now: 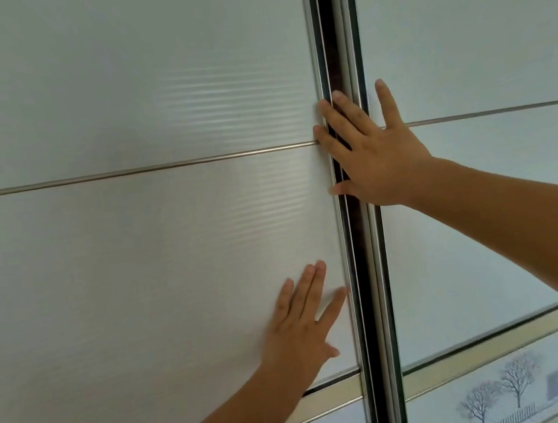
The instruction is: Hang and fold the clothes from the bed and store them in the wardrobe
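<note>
Frosted white panels in metal frames: wardrobe [152, 69] straight ahead, close, filling the view. Two sliding doors, left door [138, 260] and right door [477, 207], with a dark vertical gap [358, 254] between their edge frames.

Grip state:
- left hand [297, 330]: flat on the lower part of the left door near its right edge, fingers straight, grasping nothing. Slightly blurred.
- right hand [375, 156]: spread open over the gap, fingertips [323, 108] reaching across onto the left door's edge frame, thumb lower on the same edge. Pressing, not wrapped round anything visible.

Progress, as a judgement: door-access step only. Cannot tell whether opening or closing. No clothes, hangers or bed in view, and wardrobe interior hidden, so no evidence of anything hung, folded or stored. If opening, then essentially the whole task left; if closing, possibly near the end. Not decidable from this view.

Orientation: both doors upright, long axis vertical, faces toward the camera. Likely travel sideways, across the view, left door probably heading left given both hands on it. Horizontal metal strip [129, 172] across the left door at mid height; tree-printed panel [496, 391] below the white section.
</note>
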`<action>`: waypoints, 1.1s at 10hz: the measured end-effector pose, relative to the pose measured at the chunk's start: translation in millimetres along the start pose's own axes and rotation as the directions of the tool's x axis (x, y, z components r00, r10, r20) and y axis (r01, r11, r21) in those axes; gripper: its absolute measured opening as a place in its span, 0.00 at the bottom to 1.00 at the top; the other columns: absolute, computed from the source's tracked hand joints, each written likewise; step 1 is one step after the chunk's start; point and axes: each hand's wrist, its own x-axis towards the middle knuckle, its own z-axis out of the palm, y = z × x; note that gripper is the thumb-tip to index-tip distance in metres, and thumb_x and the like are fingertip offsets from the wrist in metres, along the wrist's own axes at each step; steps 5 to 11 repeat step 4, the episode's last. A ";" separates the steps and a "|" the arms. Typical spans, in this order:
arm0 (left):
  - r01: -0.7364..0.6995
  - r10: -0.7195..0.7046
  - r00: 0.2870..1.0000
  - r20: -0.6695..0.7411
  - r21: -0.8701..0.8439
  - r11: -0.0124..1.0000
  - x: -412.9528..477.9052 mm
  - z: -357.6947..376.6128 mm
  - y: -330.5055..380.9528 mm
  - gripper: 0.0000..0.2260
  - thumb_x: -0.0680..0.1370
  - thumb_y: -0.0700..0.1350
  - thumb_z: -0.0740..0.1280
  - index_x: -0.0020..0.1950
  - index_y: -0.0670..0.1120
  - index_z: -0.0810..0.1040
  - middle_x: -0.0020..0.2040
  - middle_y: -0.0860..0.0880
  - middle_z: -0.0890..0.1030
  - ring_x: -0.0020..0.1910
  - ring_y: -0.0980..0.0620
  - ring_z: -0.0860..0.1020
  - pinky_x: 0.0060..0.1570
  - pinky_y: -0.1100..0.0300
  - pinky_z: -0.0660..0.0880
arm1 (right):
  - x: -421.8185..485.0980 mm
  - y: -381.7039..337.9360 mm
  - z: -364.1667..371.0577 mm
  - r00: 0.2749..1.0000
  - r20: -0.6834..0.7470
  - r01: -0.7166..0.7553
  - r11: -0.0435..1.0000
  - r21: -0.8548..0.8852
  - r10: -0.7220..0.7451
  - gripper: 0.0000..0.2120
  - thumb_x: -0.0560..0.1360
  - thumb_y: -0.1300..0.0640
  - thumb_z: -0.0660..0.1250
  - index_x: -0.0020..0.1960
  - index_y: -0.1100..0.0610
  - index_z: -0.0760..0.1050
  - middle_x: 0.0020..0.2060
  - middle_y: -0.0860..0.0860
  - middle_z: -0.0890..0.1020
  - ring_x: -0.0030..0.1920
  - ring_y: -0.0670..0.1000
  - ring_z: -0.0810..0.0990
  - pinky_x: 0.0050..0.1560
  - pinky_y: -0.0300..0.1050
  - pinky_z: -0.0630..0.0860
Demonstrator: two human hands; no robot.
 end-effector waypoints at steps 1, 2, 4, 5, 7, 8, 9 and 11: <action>-0.005 0.005 1.000 -0.015 -0.031 1.000 2.3 -2.9 2.6 0.48 0.69 0.69 0.71 0.82 0.52 0.55 0.82 0.38 0.45 0.81 0.39 0.45 0.77 0.41 0.48 | -0.3 2.6 -0.1 0.999 0.038 -0.019 0.999 -0.034 0.021 0.44 0.78 0.30 0.47 0.82 0.57 0.41 0.81 0.61 0.39 0.80 0.61 0.34 0.73 0.76 0.43; -0.022 0.019 0.999 -0.040 -0.098 0.995 3.4 -11.0 0.1 0.39 0.73 0.66 0.68 0.80 0.51 0.62 0.82 0.38 0.45 0.81 0.40 0.45 0.78 0.41 0.51 | -2.4 -1.7 -7.3 0.994 0.094 -0.059 0.998 -0.021 0.061 0.44 0.78 0.31 0.51 0.83 0.56 0.44 0.81 0.59 0.40 0.80 0.62 0.35 0.73 0.76 0.43; -0.112 0.030 0.991 -0.132 -0.670 0.734 -11.3 -23.1 -16.0 0.19 0.81 0.52 0.64 0.71 0.49 0.75 0.75 0.51 0.69 0.74 0.51 0.67 0.69 0.53 0.71 | -17.8 -25.4 -35.2 0.973 0.214 -0.161 0.921 0.354 0.088 0.25 0.80 0.42 0.62 0.73 0.52 0.71 0.80 0.56 0.56 0.81 0.57 0.47 0.79 0.63 0.45; -0.112 0.030 0.991 -0.132 -0.670 0.734 -11.3 -23.1 -16.0 0.19 0.81 0.52 0.64 0.71 0.49 0.75 0.75 0.51 0.69 0.74 0.51 0.67 0.69 0.53 0.71 | -17.8 -25.4 -35.2 0.973 0.214 -0.161 0.921 0.354 0.088 0.25 0.80 0.42 0.62 0.73 0.52 0.71 0.80 0.56 0.56 0.81 0.57 0.47 0.79 0.63 0.45; -0.112 0.030 0.991 -0.132 -0.670 0.734 -11.3 -23.1 -16.0 0.19 0.81 0.52 0.64 0.71 0.49 0.75 0.75 0.51 0.69 0.74 0.51 0.67 0.69 0.53 0.71 | -17.8 -25.4 -35.2 0.973 0.214 -0.161 0.921 0.354 0.088 0.25 0.80 0.42 0.62 0.73 0.52 0.71 0.80 0.56 0.56 0.81 0.57 0.47 0.79 0.63 0.45; -0.112 0.030 0.991 -0.132 -0.670 0.734 -11.3 -23.1 -16.0 0.19 0.81 0.52 0.64 0.71 0.49 0.75 0.75 0.51 0.69 0.74 0.51 0.67 0.69 0.53 0.71 | -17.8 -25.4 -35.2 0.973 0.214 -0.161 0.921 0.354 0.088 0.25 0.80 0.42 0.62 0.73 0.52 0.71 0.80 0.56 0.56 0.81 0.57 0.47 0.79 0.63 0.45; -0.112 0.030 0.991 -0.132 -0.670 0.734 -11.3 -23.1 -16.0 0.19 0.81 0.52 0.64 0.71 0.49 0.75 0.75 0.51 0.69 0.74 0.51 0.67 0.69 0.53 0.71 | -17.8 -25.4 -35.2 0.973 0.214 -0.161 0.921 0.354 0.088 0.25 0.80 0.42 0.62 0.73 0.52 0.71 0.80 0.56 0.56 0.81 0.57 0.47 0.79 0.63 0.45; -0.112 0.030 0.991 -0.132 -0.670 0.734 -11.3 -23.1 -16.0 0.19 0.81 0.52 0.64 0.71 0.49 0.75 0.75 0.51 0.69 0.74 0.51 0.67 0.69 0.53 0.71 | -17.8 -25.4 -35.2 0.973 0.214 -0.161 0.921 0.354 0.088 0.25 0.80 0.42 0.62 0.73 0.52 0.71 0.80 0.56 0.56 0.81 0.57 0.47 0.79 0.63 0.45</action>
